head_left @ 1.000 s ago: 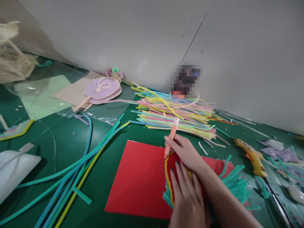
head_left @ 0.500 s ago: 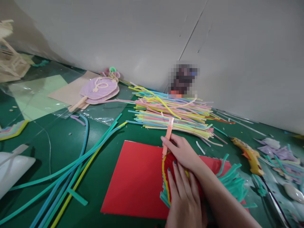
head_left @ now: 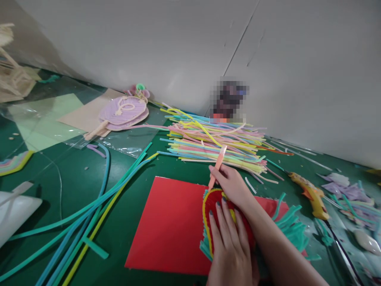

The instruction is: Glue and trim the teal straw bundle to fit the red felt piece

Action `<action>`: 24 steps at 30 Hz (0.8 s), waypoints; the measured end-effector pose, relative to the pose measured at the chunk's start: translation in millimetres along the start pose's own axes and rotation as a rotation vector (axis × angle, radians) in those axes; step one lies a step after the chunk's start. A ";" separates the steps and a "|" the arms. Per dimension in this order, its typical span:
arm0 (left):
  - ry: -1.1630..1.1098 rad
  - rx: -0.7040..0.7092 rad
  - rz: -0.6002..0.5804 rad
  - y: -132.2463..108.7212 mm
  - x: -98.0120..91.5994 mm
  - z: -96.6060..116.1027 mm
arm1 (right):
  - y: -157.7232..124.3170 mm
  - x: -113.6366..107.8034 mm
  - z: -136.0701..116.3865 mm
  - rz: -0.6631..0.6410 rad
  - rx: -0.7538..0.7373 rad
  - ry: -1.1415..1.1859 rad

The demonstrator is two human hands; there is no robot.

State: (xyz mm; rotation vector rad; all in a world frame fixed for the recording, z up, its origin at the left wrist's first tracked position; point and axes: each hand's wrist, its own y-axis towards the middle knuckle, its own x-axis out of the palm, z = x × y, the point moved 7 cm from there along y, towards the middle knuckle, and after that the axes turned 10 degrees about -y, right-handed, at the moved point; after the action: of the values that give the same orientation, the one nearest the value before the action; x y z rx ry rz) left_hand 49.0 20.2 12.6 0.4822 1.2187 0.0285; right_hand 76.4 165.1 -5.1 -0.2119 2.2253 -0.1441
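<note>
One peach stick (head_left: 220, 159), pinched in the right hand (head_left: 230, 184), seemingly works along the red piece (head_left: 214, 198) under the flat left hand (head_left: 230, 242), steadiness mattering next.

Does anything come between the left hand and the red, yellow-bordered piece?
Nothing visible does: the left hand lies directly on the red, yellow-bordered piece. The right hand, holding an orange stick, is at its upper edge, not in between.
</note>
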 end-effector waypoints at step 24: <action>-0.039 0.026 0.008 -3.3 3.0 -4.5 | -22.7 -24.0 22.9 0.105 0.062 0.096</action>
State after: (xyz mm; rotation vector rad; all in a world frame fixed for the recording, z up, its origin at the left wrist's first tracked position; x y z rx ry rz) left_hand 45.2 19.5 7.6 0.5078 1.1805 0.0103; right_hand 111.3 147.1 3.4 -0.0547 2.3181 -0.1689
